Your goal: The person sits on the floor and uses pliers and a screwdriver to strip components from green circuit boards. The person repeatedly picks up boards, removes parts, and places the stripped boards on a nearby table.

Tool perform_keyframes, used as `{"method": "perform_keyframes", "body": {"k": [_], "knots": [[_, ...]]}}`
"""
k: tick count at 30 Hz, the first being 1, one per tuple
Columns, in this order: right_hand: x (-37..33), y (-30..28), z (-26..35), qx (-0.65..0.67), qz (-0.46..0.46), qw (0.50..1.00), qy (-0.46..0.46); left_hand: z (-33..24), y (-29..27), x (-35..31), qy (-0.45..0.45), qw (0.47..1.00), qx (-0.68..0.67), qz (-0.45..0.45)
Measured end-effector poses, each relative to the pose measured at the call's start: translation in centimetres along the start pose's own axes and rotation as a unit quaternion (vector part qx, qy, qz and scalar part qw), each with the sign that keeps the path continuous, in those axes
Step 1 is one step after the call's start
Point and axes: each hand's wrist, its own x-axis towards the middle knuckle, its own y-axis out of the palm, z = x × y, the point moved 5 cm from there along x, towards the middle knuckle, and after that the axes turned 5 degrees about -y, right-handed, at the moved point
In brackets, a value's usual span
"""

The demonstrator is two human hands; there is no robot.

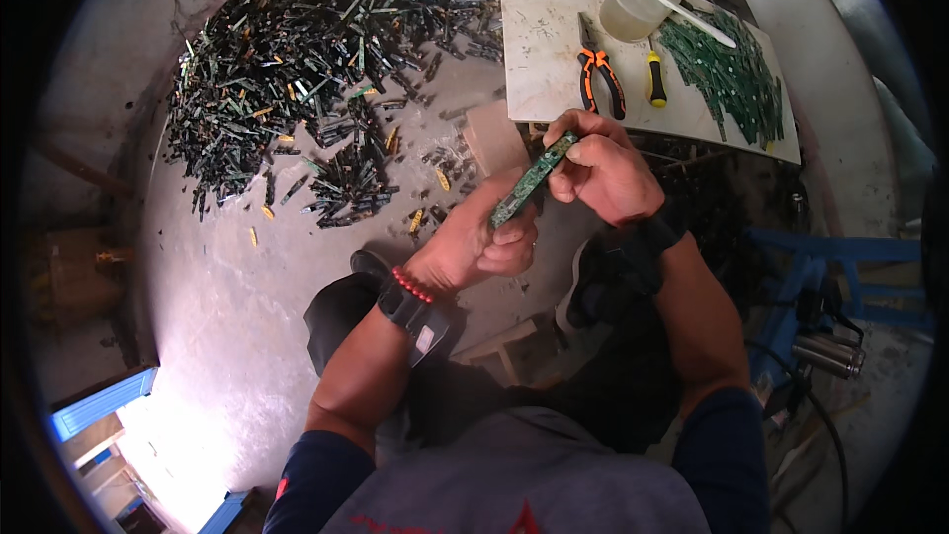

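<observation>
A narrow green circuit board strip (pixel 534 180), speckled with small parts, is held slantwise between my two hands. My left hand (pixel 479 237) is closed around its lower end, with the thumb along its side. The fingers of my right hand (pixel 613 173) pinch the upper end. On the white board just beyond my right hand lie long-nose pliers (pixel 600 69) with orange and black handles. Beside them is a small tool with a yellow and black handle (pixel 655 79).
A large heap of dark and green strips (pixel 326 49) covers the floor at far left. The white board (pixel 544 25) also carries bare green strips (pixel 727 79) and a plastic cup (pixel 635 5) with a white-handled tool. Blue metal legs (pixel 820 262) and a cable (pixel 825 420) are at right.
</observation>
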Motion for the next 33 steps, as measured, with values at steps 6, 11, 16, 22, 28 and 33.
{"method": "perform_keyframes", "body": {"k": [6,11,16,22,28,33], "knots": [[-1.0,0.1,-3.2,0.101,-0.084,0.991,0.017,0.6,0.1,-1.2,-0.024,0.997,-0.019,-0.068],[-1.2,1.9,-4.6,0.166,-0.086,0.981,0.044,1.0,-0.9,-1.9,0.021,1.0,-0.013,0.0],[0.2,0.2,-2.2,0.011,-0.069,0.997,0.027,0.1,-1.7,-0.6,0.0,0.999,-0.002,-0.041],[-0.2,-0.7,-0.5,-0.125,-0.082,0.988,0.036,0.1,-1.3,-0.2,0.0,1.0,-0.004,-0.03],[-0.9,-0.6,-0.6,-0.177,-0.139,0.974,-0.021,-1.1,-3.4,-0.2,0.08,0.97,0.014,-0.227],[-0.9,-0.8,-0.7,-0.149,-0.19,0.969,-0.051,-2.8,-4.2,-0.2,0.151,0.935,0.055,-0.317]]}}
